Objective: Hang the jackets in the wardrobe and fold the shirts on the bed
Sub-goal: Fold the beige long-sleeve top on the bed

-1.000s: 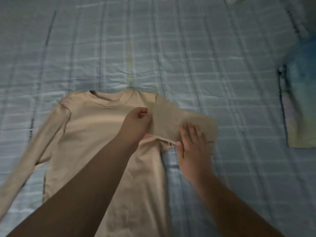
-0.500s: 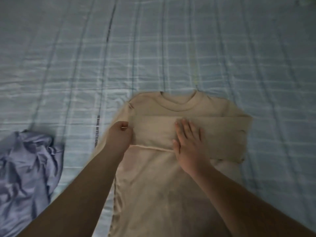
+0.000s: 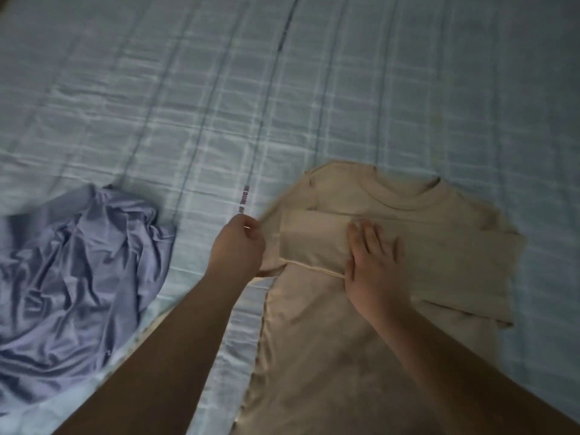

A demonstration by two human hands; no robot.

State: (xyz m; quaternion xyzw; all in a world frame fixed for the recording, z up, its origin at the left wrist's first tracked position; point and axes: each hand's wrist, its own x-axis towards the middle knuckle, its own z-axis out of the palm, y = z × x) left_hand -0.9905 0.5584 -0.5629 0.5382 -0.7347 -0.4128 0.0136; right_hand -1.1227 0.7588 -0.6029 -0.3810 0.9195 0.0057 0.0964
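Head view looks down on a bed (image 3: 219, 98) covered with a pale blue checked sheet. A beige long-sleeved shirt (image 3: 339, 340) lies flat on it, front up, occupying the frame from the centre toward 5 o'clock, with its round collar at the 12 o'clock end of the garment and its hem running out of the frame at 6 o'clock. One sleeve (image 3: 445, 262) is folded across the chest, a band running from the shirt's 3 o'clock side to its 9 o'clock side.

The left hand (image 3: 238, 249) is at the shirt's 9 o'clock edge, its fingers (image 3: 251, 229) curled and pinching the fabric where the folded sleeve ends; the cloth there is blurred, so which layer it holds cannot be told. The right hand (image 3: 373, 265) lies palm down on the middle of the folded sleeve, fingers (image 3: 372, 237) straight and together, pressing the band against the chest of the shirt.

At 9 o'clock in the frame a crumpled lavender garment (image 3: 69, 271) lies in a heap on the sheet, apart from the beige shirt. Between the two, just at 12 o'clock of the left hand, a short strip of dark printed lettering (image 3: 243, 199) runs along a line of the sheet; it is too small to read.
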